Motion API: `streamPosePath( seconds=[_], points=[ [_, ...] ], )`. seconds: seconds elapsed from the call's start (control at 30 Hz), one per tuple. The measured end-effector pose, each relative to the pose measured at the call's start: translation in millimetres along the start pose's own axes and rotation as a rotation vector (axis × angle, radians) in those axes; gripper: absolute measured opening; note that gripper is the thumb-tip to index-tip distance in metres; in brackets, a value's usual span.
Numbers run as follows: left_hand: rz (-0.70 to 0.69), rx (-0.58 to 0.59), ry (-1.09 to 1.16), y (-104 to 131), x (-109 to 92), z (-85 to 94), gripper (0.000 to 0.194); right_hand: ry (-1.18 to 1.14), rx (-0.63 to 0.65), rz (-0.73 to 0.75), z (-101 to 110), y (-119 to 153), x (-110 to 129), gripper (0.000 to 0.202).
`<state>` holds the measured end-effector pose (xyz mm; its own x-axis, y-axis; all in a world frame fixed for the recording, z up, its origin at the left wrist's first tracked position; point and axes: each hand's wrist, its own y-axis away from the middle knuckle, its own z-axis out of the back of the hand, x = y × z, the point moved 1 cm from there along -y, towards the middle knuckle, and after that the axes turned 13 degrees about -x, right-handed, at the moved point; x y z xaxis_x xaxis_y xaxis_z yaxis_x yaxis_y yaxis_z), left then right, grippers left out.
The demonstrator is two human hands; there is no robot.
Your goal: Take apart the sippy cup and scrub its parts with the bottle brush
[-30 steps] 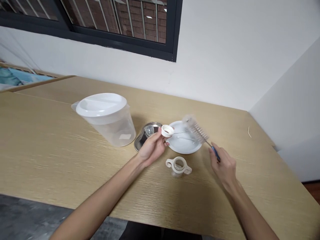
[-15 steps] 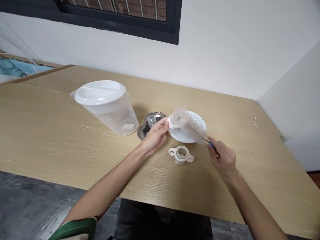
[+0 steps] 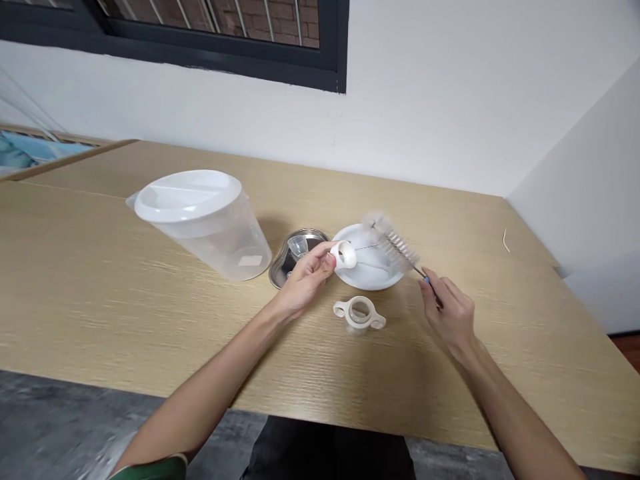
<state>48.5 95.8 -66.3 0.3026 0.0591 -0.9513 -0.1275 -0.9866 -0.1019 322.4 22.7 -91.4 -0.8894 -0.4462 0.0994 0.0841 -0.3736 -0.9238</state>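
Observation:
Pinched in my left hand (image 3: 309, 275) is a white ring-shaped cap (image 3: 344, 255), its threaded opening facing me. My right hand (image 3: 449, 310) grips the thin handle of a bristle brush (image 3: 397, 248), whose pale bristles hang blurred over a white bowl (image 3: 363, 281). Thin wire-like pieces show in the bowl. Below the bowl stands a small clear bottle with a white two-handled ring (image 3: 360, 313). Behind my left hand lies a metal tray (image 3: 280, 267) holding a small clear cup (image 3: 299, 247).
A large translucent pitcher (image 3: 225, 240) with a white lid stands at the left on the wooden table (image 3: 125, 287). A small pale strip (image 3: 506, 240) lies at the far right. Behind the table is a white wall with a dark window frame.
The brush has come away from the cap, up and to the right, so the cap's opening now shows. The camera view has shifted slightly.

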Motion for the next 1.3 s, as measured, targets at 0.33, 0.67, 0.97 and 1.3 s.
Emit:
streamPosePath(
  seconds=[0.33,0.67,0.97,1.3],
  points=[
    [0.055,-0.038,0.099,-1.8,3.1,0.1,0.043,-0.057,0.065,0.045,-3.7,3.9,3.3,0.03],
    [0.072,-0.124,0.206,-4.0,-1.0,-0.9,0.04,0.009,0.04,0.107,1.1,-1.3,3.5,0.029],
    [0.2,-0.25,0.3,-8.0,-3.6,3.3,0.045,-0.024,0.003,0.093,3.2,-1.2,3.4,0.037],
    [0.137,-0.214,0.294,-6.4,-5.2,5.9,0.034,-0.068,0.039,0.048,-3.8,6.7,-0.6,0.033]
  ],
)
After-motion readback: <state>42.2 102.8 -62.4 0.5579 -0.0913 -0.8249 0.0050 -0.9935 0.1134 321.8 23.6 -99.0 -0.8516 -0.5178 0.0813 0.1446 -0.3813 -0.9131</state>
